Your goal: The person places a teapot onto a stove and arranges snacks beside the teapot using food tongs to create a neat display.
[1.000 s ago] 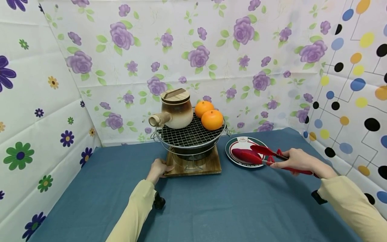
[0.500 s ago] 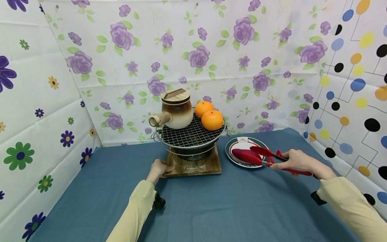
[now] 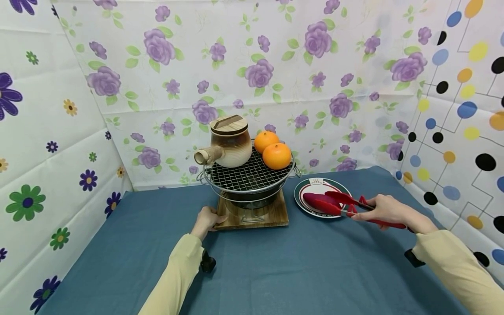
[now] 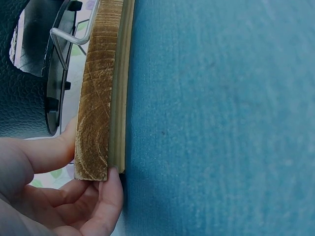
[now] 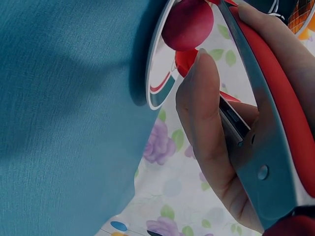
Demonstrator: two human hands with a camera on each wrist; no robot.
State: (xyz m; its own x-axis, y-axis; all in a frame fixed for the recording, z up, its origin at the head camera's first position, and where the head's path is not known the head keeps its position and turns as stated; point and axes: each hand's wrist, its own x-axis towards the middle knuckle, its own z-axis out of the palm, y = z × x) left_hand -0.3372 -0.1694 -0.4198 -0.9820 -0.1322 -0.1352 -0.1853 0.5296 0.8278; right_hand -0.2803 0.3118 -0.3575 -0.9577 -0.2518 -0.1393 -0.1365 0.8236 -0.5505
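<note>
At the left front corner of a wooden board [image 3: 273, 218], my left hand [image 3: 206, 219] grips the edge. In the left wrist view the thumb lies on the upper face of the board [image 4: 96, 98], and the fingers curl against its end and underside. My right hand [image 3: 387, 210] holds red-tipped metal tongs [image 3: 330, 207]. Between the tong tips lies a long purple-red sweet potato [image 3: 312, 199], over a white plate [image 3: 302, 208] with a green rim. The right wrist view shows its rounded end, a magenta sweet potato [image 5: 189, 24]; whether it touches the plate I cannot tell.
On the board stands a black brazier [image 3: 252, 202] topped by a wire grill [image 3: 252, 175]. A lidded clay pot [image 3: 236, 151] with a side handle and two oranges [image 3: 276, 156] sit on the grill. Patterned cloth walls [image 3: 236, 65] close the back and sides.
</note>
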